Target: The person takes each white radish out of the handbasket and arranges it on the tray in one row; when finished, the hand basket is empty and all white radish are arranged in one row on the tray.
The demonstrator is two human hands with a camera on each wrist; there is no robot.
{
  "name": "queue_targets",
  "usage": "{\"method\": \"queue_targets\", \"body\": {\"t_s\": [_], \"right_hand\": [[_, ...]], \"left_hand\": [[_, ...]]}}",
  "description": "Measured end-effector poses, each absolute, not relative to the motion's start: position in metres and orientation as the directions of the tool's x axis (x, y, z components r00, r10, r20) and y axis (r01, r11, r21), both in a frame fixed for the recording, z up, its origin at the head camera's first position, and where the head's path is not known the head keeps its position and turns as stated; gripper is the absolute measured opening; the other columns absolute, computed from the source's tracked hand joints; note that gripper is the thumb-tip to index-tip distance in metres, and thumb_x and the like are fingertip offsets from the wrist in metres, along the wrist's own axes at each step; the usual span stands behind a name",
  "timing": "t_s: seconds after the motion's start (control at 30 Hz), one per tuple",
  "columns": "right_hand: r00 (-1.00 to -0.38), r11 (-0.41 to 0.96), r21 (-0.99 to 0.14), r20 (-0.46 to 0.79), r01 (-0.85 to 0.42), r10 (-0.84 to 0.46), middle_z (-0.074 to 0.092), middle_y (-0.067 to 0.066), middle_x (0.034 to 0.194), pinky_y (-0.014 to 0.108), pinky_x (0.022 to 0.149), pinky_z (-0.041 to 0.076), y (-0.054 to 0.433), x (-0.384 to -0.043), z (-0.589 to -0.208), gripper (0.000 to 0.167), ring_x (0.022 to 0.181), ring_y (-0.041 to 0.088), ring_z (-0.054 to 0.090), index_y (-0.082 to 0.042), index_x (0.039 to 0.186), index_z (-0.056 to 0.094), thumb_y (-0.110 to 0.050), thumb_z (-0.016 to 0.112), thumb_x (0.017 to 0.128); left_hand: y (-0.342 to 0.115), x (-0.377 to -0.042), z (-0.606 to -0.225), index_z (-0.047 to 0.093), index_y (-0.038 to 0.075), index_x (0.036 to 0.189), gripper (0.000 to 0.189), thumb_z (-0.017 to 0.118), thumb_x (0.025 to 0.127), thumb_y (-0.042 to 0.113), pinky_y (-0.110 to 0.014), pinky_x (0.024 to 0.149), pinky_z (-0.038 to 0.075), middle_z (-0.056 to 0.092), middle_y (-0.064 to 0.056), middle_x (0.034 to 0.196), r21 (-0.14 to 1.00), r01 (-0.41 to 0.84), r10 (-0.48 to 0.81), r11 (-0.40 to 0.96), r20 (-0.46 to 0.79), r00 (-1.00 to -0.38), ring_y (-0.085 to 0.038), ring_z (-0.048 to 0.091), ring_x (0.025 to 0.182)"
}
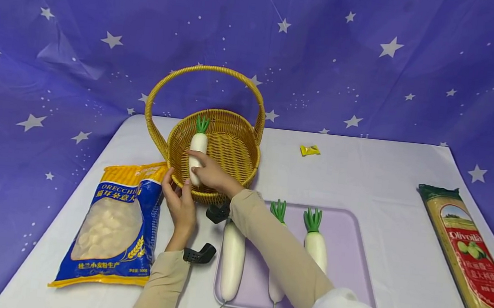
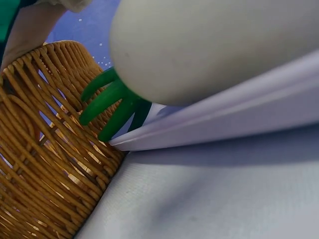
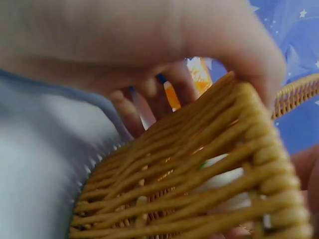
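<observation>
In the head view, my right hand (image 1: 214,174) reaches over the near rim of a wicker basket (image 1: 233,155). It grips a white radish (image 1: 199,143) with green leaves, whose leafy end points to the back of the basket. My left hand (image 1: 181,208) holds the basket's near left rim. In the right wrist view, the left thumb hooks over the woven rim (image 3: 249,129) while the other fingers lie along the outer wall. Seen from the left wrist, the basket's side (image 2: 55,149) stands next to a radish (image 2: 199,50) close to the camera.
A lilac tray (image 1: 353,265) with radishes (image 1: 232,263) lies below the right forearm. An orecchiette bag (image 1: 108,230) is left of the basket. A yellow-wrapped candy (image 1: 309,150) lies behind the tray, and a spaghetti pack (image 1: 472,263) at the right.
</observation>
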State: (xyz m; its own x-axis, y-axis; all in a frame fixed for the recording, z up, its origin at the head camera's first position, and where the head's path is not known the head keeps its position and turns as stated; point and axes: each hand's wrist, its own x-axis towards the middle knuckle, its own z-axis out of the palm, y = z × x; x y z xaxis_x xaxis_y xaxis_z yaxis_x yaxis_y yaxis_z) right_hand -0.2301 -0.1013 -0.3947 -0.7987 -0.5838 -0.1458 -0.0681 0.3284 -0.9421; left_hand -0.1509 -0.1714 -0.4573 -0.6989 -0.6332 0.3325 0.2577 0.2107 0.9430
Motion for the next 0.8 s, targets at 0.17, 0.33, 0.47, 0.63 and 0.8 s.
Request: {"method": "queue_targets", "body": {"t_s": [0.17, 0.33, 0.47, 0.63, 0.8], "right_hand": [[-0.814, 0.165, -0.986, -0.115, 0.024, -0.569, 0.031, 0.009, 0.145, 0.034, 0.086, 0.045, -0.094, -0.228, -0.388, 0.048, 0.119, 0.026, 0.045, -0.025, 0.138, 0.038, -0.008, 0.043, 0.093], [-0.79, 0.007, -0.988, -0.127, 0.154, -0.6, 0.027, 0.011, 0.143, 0.04, 0.084, 0.045, -0.078, -0.229, -0.385, 0.049, 0.11, 0.027, 0.048, -0.024, 0.139, 0.035, -0.007, 0.041, 0.094], [-0.756, -0.087, -0.976, -0.096, 0.198, -0.648, 0.023, 0.012, 0.144, 0.035, 0.081, 0.045, -0.056, -0.225, -0.38, 0.051, 0.108, 0.024, 0.046, -0.023, 0.141, 0.03, -0.007, 0.04, 0.094], [-0.692, -0.08, -0.983, -0.057, 0.164, -0.719, 0.034, 0.015, 0.136, 0.032, 0.082, 0.046, -0.011, -0.205, -0.366, 0.05, 0.105, 0.02, 0.048, -0.025, 0.141, 0.03, -0.01, 0.041, 0.095], [-0.659, 0.051, -0.999, -0.037, -0.003, -0.751, 0.045, 0.013, 0.127, 0.036, 0.086, 0.046, 0.049, -0.176, -0.358, 0.049, 0.105, 0.02, 0.052, -0.028, 0.139, 0.034, -0.015, 0.047, 0.093]], "left_hand": [[-0.173, -0.152, -0.456, 0.032, 0.011, 0.134, 0.047, 0.047, 0.09, 0.014, -0.044, 0.098, 0.032, 0.034, -0.018, 0.135, 0.945, 0.251, -0.633, 0.209, 0.327, -0.701, -0.034, 0.039, 0.121], [-0.171, -0.151, -0.458, 0.031, 0.01, 0.134, 0.047, 0.048, 0.09, 0.016, -0.046, 0.099, 0.031, 0.034, -0.018, 0.135, 0.948, 0.245, -0.628, 0.205, 0.32, -0.71, -0.033, 0.037, 0.122], [-0.17, -0.151, -0.458, 0.031, 0.009, 0.134, 0.047, 0.047, 0.091, 0.018, -0.048, 0.1, 0.03, 0.033, -0.019, 0.135, 0.943, 0.261, -0.621, 0.205, 0.331, -0.71, -0.034, 0.036, 0.123], [-0.164, -0.144, -0.441, 0.029, 0.001, 0.134, 0.048, 0.046, 0.09, 0.012, -0.045, 0.098, 0.031, 0.032, -0.025, 0.134, 0.944, 0.269, -0.609, 0.19, 0.328, -0.722, -0.038, 0.036, 0.122], [-0.16, -0.138, -0.429, 0.027, -0.006, 0.133, 0.049, 0.045, 0.09, 0.008, -0.038, 0.096, 0.032, 0.031, -0.028, 0.133, 0.945, 0.274, -0.599, 0.177, 0.324, -0.732, -0.041, 0.036, 0.121]]}}
